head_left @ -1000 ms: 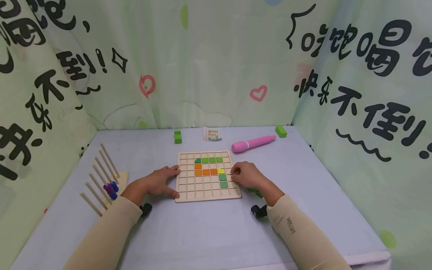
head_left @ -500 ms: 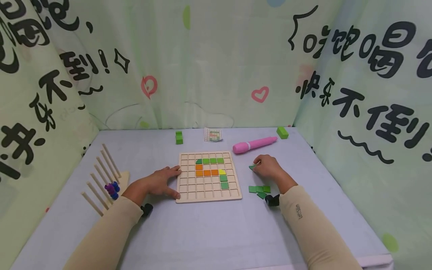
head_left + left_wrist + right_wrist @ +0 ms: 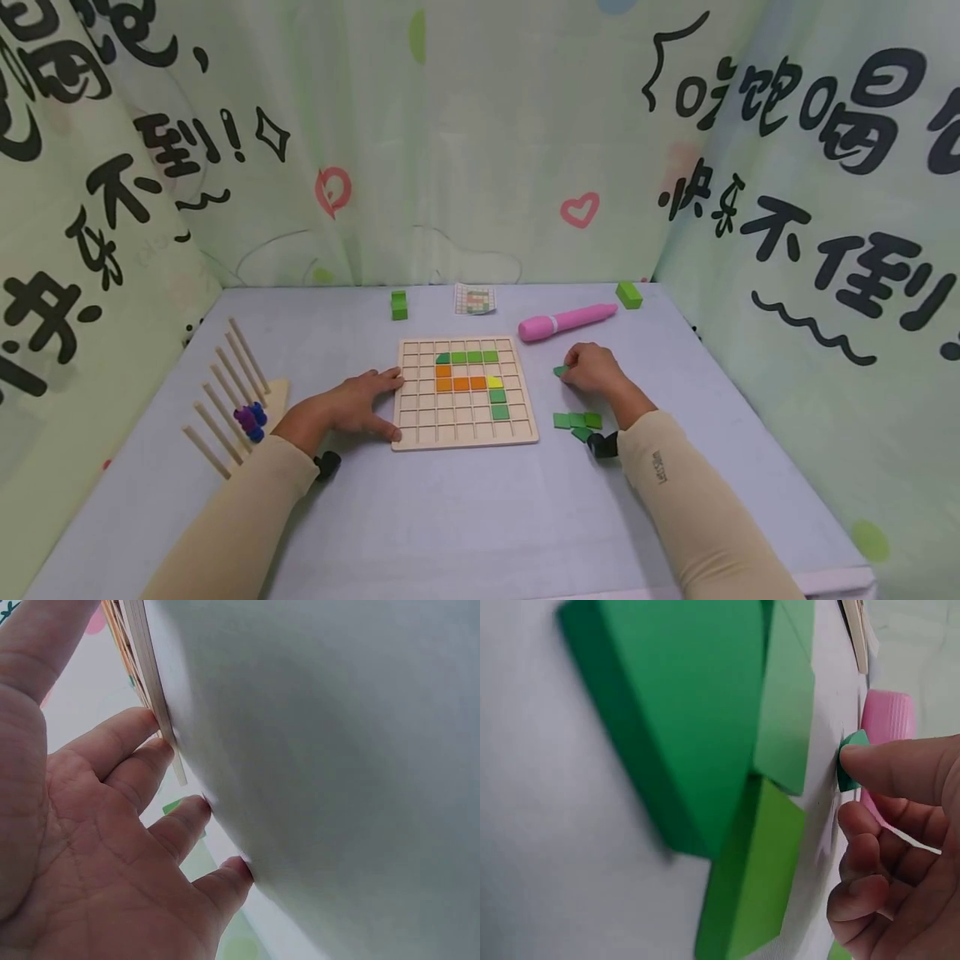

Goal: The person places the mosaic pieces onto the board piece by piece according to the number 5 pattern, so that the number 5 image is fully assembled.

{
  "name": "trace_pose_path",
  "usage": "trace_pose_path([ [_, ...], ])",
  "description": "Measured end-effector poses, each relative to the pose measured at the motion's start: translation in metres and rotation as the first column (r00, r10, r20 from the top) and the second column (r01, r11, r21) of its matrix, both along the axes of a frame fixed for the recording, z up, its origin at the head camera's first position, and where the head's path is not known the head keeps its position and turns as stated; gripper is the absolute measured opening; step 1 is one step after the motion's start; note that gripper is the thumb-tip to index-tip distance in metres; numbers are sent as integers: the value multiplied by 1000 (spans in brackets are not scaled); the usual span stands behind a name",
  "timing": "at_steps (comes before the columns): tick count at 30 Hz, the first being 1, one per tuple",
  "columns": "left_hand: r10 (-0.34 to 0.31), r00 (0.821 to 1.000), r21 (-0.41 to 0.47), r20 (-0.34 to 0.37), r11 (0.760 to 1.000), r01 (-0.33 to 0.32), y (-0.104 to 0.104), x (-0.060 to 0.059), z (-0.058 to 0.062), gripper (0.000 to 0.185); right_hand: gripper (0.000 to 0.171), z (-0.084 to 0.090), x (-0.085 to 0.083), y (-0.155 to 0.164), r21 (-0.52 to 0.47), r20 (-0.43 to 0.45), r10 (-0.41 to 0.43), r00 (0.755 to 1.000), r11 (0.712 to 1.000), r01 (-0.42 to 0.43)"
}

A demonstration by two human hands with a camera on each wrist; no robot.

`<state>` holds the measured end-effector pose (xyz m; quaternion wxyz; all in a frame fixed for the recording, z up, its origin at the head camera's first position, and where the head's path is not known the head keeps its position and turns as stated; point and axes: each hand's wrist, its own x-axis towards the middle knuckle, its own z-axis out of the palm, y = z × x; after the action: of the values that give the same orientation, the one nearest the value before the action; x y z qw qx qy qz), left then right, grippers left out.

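A wooden grid board (image 3: 465,429) lies in the middle of the table, holding green, orange and yellow tiles (image 3: 468,382). My left hand (image 3: 358,404) lies flat with straight fingers (image 3: 142,746) against the board's left edge (image 3: 154,682). My right hand (image 3: 592,369) rests right of the board, its fingertips (image 3: 877,769) curled onto a small green tile (image 3: 559,371) (image 3: 849,763) on the table. A few loose green tiles (image 3: 576,422) (image 3: 705,727) lie just in front of that hand.
A pink pen-like tool (image 3: 566,322) lies behind the right hand. Green blocks (image 3: 398,305) (image 3: 628,294) and a pattern card (image 3: 475,300) sit at the back. A wooden peg rack with beads (image 3: 238,400) stands at the left. Printed curtains enclose the table.
My right hand left the board's right edge and moved right onto the small green tile on the table, uncovering the loose green tiles. The left hand stayed put.
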<state>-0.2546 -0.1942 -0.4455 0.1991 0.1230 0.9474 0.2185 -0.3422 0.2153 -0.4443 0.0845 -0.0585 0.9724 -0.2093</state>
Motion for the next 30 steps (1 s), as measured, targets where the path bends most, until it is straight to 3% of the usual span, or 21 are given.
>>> trace_pose_path([
  [8, 9, 1000, -1, 3, 1000, -9, 0, 0, 1, 101, 14, 3, 7, -11, 1, -9, -18, 1000, 1000, 18],
  [15, 0, 1000, -4, -4, 1000, 0, -1, 0, 0, 103, 13, 4, 13, -15, -91, -8, 42, 999, 995, -42],
  [30, -18, 1000, 1, -18, 1000, 18, -3, -2, -3, 101, 10, 14, 56, -51, -220, 49, 233, 971, 951, -217],
])
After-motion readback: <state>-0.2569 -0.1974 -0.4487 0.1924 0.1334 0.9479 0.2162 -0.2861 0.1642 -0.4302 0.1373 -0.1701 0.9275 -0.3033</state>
